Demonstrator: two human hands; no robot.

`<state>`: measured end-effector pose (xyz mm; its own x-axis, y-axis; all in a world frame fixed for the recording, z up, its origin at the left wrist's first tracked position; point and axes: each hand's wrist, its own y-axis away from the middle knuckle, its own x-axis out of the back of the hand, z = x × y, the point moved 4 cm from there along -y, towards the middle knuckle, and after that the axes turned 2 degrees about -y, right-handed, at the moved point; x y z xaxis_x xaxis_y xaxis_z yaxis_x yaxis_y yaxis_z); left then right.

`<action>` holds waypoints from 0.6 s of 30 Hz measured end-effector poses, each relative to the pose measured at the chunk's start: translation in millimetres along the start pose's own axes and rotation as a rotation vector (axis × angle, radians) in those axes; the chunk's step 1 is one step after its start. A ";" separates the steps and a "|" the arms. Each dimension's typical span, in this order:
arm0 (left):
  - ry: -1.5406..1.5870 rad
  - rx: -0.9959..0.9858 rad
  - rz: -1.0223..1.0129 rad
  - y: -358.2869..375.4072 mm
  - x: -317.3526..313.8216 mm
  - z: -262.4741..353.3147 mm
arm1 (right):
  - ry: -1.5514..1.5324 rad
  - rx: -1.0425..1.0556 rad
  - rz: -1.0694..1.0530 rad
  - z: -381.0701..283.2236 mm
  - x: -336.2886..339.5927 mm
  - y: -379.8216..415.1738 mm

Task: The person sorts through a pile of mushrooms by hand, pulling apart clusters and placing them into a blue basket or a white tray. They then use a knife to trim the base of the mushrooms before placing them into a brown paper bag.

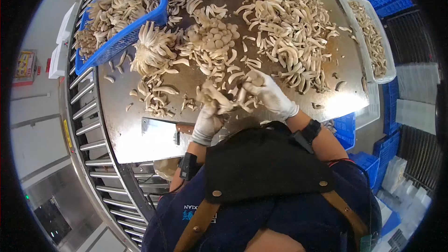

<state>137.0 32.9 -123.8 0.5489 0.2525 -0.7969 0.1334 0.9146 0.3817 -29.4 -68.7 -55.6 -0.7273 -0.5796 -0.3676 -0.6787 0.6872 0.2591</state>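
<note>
My left hand [208,124], in a white glove, is closed around a clump of mushrooms [218,99] above the near part of the metal table [126,133]. Close by on the right, my gloved right hand [273,97] has its fingers closed on mushroom stems [241,94] beside that clump. Its fingertips are partly hidden by the mushrooms. Just left of my left hand lies a cleaver [158,129] with a wooden handle. Beyond my hands are two larger mushroom clusters, one with round caps [212,37] and one with splayed stems [154,49].
A big heap of separate mushrooms [294,32] covers the table's right side. A blue basket [126,30] of mushroom clusters stands at upper left, by a roller conveyor [88,126]. A white bin [389,60] of mushrooms stands along the right edge. Blue crates [366,163] are at lower right.
</note>
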 end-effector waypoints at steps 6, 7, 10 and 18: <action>-0.902 -0.250 -0.131 -19.4 -4.9 8.2 | 0.163 -0.062 0.035 1.2 -2.3 -2.9; -0.755 -0.260 -0.096 -14.5 -9.4 9.8 | -0.047 -0.011 0.055 4.4 0.2 -3.5; -0.810 -0.127 0.087 -19.2 -22.9 1.1 | 0.553 0.284 0.054 27.6 -4.2 -12.9; -0.728 -0.041 0.195 -12.8 -43.8 -0.7 | 0.166 0.208 0.054 14.7 -0.9 -13.7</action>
<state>110.7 10.4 -94.1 0.9679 0.1513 -0.2006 -0.0447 0.8894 0.4550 -17.9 -71.2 -72.0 -0.7802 -0.5918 -0.2027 -0.6154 0.7843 0.0788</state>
